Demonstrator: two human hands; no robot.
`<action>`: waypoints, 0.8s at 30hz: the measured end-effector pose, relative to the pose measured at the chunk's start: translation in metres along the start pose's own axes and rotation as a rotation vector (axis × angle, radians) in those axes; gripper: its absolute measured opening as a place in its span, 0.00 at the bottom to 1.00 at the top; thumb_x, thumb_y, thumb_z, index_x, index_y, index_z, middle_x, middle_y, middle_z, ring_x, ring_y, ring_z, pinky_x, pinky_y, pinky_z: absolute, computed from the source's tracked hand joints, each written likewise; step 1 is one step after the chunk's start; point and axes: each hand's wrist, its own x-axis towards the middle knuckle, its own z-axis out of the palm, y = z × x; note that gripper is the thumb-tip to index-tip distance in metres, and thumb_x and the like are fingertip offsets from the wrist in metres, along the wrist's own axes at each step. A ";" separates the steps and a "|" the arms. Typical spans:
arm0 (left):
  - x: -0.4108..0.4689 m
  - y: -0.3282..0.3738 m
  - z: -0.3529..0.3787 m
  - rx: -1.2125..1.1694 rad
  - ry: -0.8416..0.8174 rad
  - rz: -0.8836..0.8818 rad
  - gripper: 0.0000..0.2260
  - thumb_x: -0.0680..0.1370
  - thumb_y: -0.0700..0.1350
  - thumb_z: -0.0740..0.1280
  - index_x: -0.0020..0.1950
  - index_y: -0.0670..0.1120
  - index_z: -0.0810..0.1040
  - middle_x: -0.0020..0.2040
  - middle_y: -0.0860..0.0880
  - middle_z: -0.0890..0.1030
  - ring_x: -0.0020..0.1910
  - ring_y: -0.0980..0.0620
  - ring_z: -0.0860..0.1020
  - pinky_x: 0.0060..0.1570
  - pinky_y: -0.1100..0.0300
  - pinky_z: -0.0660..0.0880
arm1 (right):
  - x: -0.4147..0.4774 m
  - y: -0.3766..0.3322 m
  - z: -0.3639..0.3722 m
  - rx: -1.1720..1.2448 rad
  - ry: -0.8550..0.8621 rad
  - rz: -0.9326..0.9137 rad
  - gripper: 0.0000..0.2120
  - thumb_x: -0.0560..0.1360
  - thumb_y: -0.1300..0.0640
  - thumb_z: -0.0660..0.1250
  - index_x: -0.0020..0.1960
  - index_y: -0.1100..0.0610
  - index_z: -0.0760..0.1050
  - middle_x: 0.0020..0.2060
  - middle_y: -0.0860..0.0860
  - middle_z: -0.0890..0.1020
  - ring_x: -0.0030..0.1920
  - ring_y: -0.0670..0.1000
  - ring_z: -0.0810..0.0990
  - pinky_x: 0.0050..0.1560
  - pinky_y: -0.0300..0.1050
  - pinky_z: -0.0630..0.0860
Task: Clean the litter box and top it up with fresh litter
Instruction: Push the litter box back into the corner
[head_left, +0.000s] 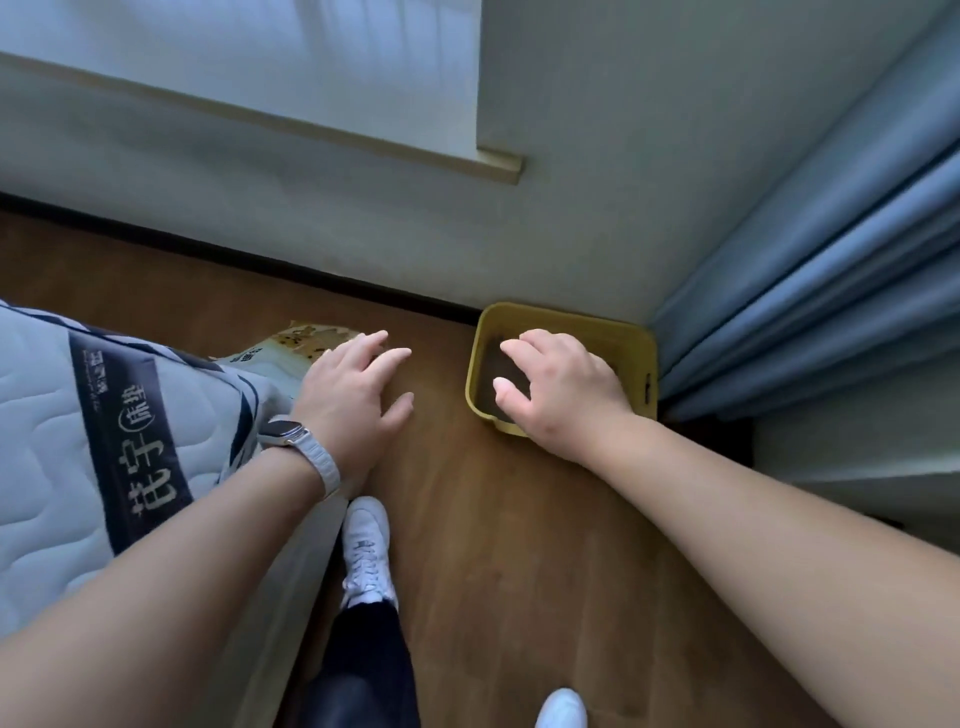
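A yellow litter box (621, 338) stands on the wooden floor in the corner, against the wall and the blue curtain; dark litter shows inside it. My right hand (561, 387) hovers over the box with loosely spread fingers and holds nothing, hiding part of the litter. A pale bag of litter (283, 351) with brown print lies on the floor behind the mattress corner. My left hand (353, 395), with a watch on its wrist, is held above the floor beside that bag, fingers relaxed and empty.
A quilted mattress (57, 447) with a dark label fills the left side. Blue curtain folds (831, 291) hang at the right. A window sill (322, 135) juts from the wall ahead. My white shoes (366, 551) stand on the floor between mattress and curtain.
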 end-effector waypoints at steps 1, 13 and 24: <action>-0.011 0.017 0.000 0.001 0.003 0.001 0.28 0.72 0.59 0.56 0.64 0.46 0.78 0.66 0.41 0.76 0.65 0.39 0.74 0.65 0.45 0.69 | -0.019 0.007 -0.003 0.004 0.001 -0.001 0.23 0.78 0.42 0.57 0.69 0.51 0.69 0.65 0.49 0.72 0.64 0.53 0.69 0.60 0.49 0.69; -0.123 0.134 0.017 0.034 -0.127 -0.001 0.30 0.70 0.61 0.55 0.69 0.50 0.74 0.70 0.45 0.72 0.69 0.42 0.70 0.69 0.46 0.65 | -0.185 0.059 -0.001 0.014 -0.092 0.037 0.23 0.78 0.42 0.56 0.70 0.50 0.68 0.67 0.51 0.70 0.66 0.55 0.68 0.63 0.51 0.68; -0.202 0.105 0.076 -0.029 -0.224 0.024 0.31 0.70 0.61 0.52 0.68 0.49 0.74 0.70 0.45 0.72 0.69 0.42 0.69 0.69 0.47 0.64 | -0.245 0.040 0.070 0.020 -0.161 0.160 0.23 0.79 0.43 0.57 0.71 0.51 0.67 0.67 0.49 0.70 0.65 0.54 0.68 0.61 0.50 0.68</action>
